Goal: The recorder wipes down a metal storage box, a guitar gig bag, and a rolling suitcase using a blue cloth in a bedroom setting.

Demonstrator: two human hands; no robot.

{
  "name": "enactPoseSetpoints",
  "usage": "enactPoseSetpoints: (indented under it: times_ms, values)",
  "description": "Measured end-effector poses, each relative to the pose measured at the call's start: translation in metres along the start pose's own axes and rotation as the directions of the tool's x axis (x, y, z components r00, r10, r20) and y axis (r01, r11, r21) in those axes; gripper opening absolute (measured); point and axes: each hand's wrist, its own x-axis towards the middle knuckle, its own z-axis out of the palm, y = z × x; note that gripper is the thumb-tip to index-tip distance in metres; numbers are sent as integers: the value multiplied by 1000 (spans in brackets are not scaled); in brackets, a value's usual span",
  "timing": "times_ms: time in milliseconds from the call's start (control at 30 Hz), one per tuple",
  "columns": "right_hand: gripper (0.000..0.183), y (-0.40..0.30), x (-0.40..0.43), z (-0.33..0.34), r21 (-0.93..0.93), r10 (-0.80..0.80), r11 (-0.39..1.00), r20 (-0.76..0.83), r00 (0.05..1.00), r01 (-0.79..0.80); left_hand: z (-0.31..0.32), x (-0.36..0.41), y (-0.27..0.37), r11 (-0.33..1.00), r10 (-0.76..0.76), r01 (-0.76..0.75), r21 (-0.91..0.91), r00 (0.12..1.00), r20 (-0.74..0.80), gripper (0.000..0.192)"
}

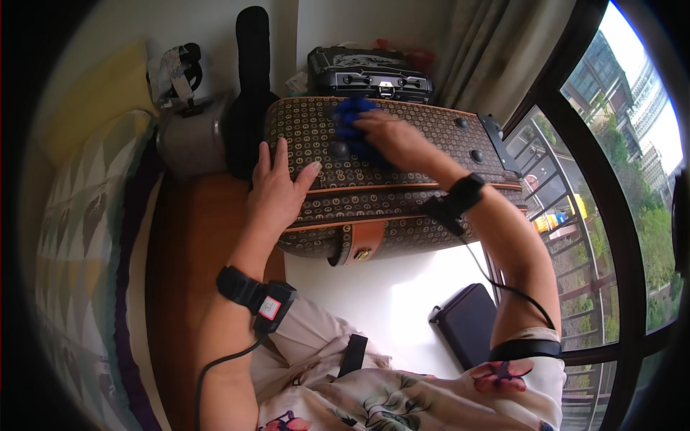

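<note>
A brown patterned suitcase (409, 134) with orange piping lies on its side before me. Dark round studs (339, 150) dot its upper face, and a tan leather strap (366, 242) with a buckle crosses the side nearest me. In my right hand (399, 140) is a blue cloth (353, 116), blurred and pressed against the upper face near its left part. My left hand (280, 188) rests on the suitcase's left end with fingers spread and nothing in them. The right hand covers part of the cloth.
Behind the suitcase stand a black hard case (372, 73) and a black instrument bag (253, 81). A bed with a patterned cover (91, 231) lines the left. On the white surface (345, 280), a dark zip case (469, 323) lies near the window frame (598, 215).
</note>
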Motion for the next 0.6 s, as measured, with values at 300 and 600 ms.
enactPoseSetpoints:
  times_ms: [300, 600]
  values:
    - [30, 62, -30, -22, -146, 645, 755, -10, 764, -639, 10, 2, 2, 998, 35, -35, 45, 999, -8, 78]
    - [28, -46, 120, 36, 171, -26, 985, 94, 995, 9, 8, 2, 6, 1000, 6, -7, -5, 989, -147, 81]
